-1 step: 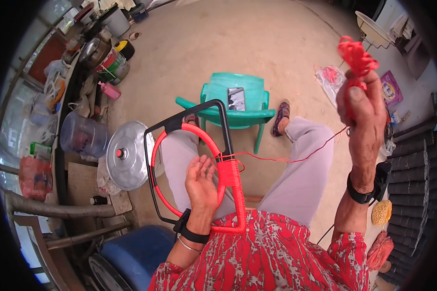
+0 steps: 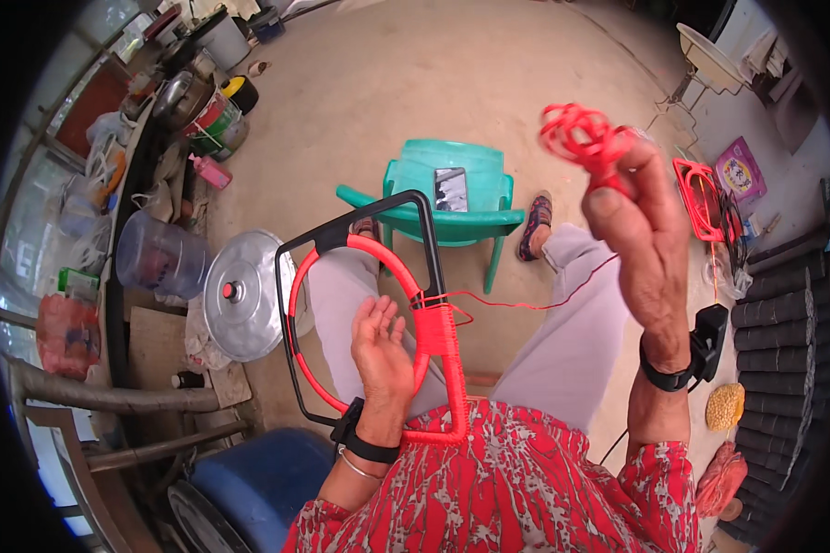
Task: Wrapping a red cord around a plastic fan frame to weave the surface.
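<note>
Right hand (image 2: 646, 244) has swung leftward, fingers clenched around red cord (image 2: 603, 158); left hand (image 2: 384, 358) lies with fingers released.

Soft daylight from the windows (image 2: 29, 221) at left glints on the metal lid (image 2: 254, 323), the red cord bundle (image 2: 583, 140) blurs slightly, and the fisheye view bends and blackens toward its corners.
</note>
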